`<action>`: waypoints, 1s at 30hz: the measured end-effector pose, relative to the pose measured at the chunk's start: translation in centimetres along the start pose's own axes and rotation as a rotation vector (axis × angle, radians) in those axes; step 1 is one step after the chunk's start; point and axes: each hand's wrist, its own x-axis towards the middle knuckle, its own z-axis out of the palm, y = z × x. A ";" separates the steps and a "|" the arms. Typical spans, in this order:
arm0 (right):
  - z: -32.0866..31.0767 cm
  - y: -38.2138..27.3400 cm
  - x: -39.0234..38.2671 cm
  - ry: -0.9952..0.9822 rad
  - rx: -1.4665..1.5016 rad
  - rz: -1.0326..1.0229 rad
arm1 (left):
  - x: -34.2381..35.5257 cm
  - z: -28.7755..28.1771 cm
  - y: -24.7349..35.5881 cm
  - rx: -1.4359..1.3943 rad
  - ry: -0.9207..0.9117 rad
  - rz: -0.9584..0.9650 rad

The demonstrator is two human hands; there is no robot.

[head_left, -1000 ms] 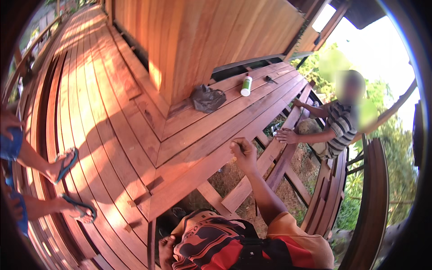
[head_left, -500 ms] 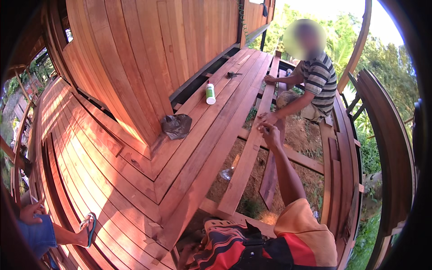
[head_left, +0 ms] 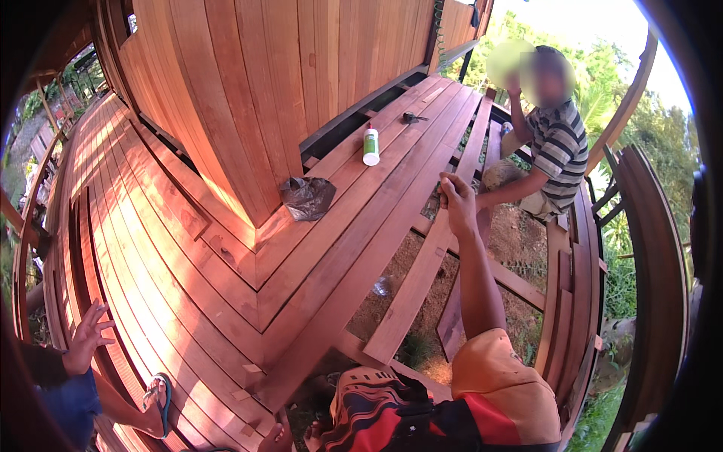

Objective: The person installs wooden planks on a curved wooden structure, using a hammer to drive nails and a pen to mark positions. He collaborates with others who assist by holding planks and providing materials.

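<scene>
My right hand [head_left: 458,199] is raised over the loose plank, its fingers curled and pinched together. Whatever they hold, if anything, is too small to make out. Below it, the loose plank [head_left: 414,294] slants across the open joists. My left hand is out of view. Across from me, a person in a striped shirt [head_left: 559,154] crouches by the plank, with one hand up near the head and the other forearm behind my right hand. A white and green bottle [head_left: 370,147] stands on the laid boards, near a crumpled black plastic bag [head_left: 307,197].
A small dark tool [head_left: 413,118] lies farther along the deck [head_left: 354,203]. Bare soil [head_left: 520,233] shows between the joists. At the lower left sits another person in blue shorts, hand [head_left: 92,337] spread. Stacked boards [head_left: 561,301] line the right side beside a railing [head_left: 655,279].
My right hand has lifted slightly up the view. The crouching person has drawn one hand from the plank to the head. The left person's hand has risen and spread. My view has shifted slightly.
</scene>
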 end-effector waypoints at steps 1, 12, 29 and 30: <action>-0.8 -1.3 -0.6 0.016 -0.023 -0.024 | 2.6 1.5 0.7 -0.145 0.011 -0.034; -28.1 -3.5 13.9 0.079 -1.390 -0.432 | 12.5 -1.2 -7.4 -0.075 0.089 -0.267; -28.2 0.4 14.3 0.022 -1.071 0.073 | 15.3 -12.9 4.0 -2.685 0.474 -2.036; -27.8 0.8 14.5 -0.008 -1.072 0.059 | 15.1 -13.0 4.2 -2.635 0.493 -2.058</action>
